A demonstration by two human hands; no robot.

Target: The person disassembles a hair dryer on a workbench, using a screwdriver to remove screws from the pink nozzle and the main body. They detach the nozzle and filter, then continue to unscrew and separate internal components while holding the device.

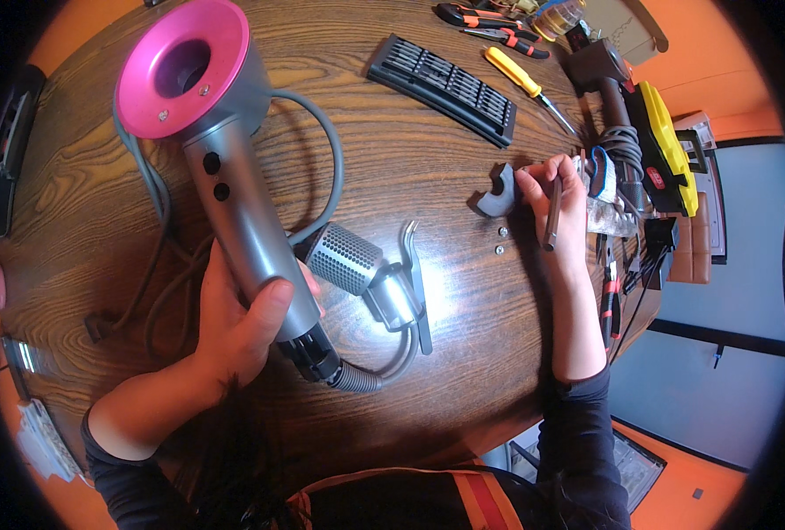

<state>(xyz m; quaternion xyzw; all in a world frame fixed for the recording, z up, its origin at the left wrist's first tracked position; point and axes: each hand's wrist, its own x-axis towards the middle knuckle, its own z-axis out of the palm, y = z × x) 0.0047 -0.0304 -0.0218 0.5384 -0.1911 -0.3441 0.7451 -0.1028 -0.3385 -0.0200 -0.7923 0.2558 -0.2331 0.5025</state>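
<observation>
while the left hand [242,322] clamps a hair dryer [225,159], the right hand [556,208] grips a dark tool [553,212] over the wooden table [392,150].

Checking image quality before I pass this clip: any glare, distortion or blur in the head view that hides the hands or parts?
Head view: strong fisheye bending, black corners; a glare patch on the wooden table beside the tweezers; left hand on the hair dryer and right hand with its thin tool stay sharp; the two small screws are tiny but distinct.
</observation>
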